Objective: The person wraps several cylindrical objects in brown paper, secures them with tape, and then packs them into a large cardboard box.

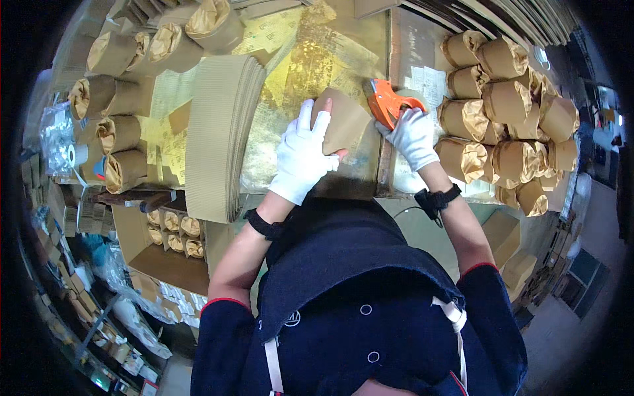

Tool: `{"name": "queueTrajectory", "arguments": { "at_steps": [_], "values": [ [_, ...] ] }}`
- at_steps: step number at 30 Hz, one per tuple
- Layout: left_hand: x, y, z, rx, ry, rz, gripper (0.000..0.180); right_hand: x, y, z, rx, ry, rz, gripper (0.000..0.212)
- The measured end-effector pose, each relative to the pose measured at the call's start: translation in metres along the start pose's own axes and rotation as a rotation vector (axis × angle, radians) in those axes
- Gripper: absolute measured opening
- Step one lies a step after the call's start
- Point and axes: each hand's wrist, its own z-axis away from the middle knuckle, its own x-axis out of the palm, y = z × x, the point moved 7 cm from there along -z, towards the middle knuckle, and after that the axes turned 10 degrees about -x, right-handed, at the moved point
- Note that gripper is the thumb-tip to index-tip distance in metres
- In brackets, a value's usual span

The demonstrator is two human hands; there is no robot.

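My left hand (300, 157), in a white glove with bare fingertips showing, is closed on a piece of brown cardboard (348, 124) above the work table. Whether the cardboard is wrapped around something cannot be made out. In my right hand (413, 140), also gloved, is an orange tape dispenser (383, 98), gripped at its near end just right of the cardboard. Left of my left hand stands a tall stack of corrugated cardboard sheets (214, 135).
Cardboard-wrapped bundles with crumpled brown paper tops (507, 102) crowd the right side. Similar wrapped bundles (122, 135) stand at the left. An open carton (142, 256) below the table edge holds several more. Flat cardboard (489, 16) lies at the far right.
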Motion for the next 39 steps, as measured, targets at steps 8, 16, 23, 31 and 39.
{"name": "queueTrajectory", "arguments": {
  "at_steps": [8, 16, 23, 31, 39],
  "values": [
    [0.011, 0.000, 0.012, -0.016, 0.089, -0.149, 0.104, -0.059, 0.020, 0.064, 0.729, -0.404, -2.062, 0.046],
    [-0.014, -0.016, -0.007, 0.132, 0.145, -0.143, 0.096, -0.039, -0.042, 0.019, 0.659, -0.623, -1.557, 0.059],
    [-0.021, -0.030, -0.037, 0.058, -0.085, 0.016, 0.099, -0.027, -0.035, 0.066, 0.711, -0.693, -1.320, 0.064],
    [-0.020, 0.004, -0.021, 0.200, 0.102, 0.071, 0.084, -0.008, -0.034, 0.064, 0.728, -0.634, -1.108, 0.066],
    [-0.048, -0.094, 0.082, -0.336, 0.030, 0.526, 0.063, -0.024, 0.023, 0.049, 0.352, 0.088, -0.294, 0.054]
  ]
}}
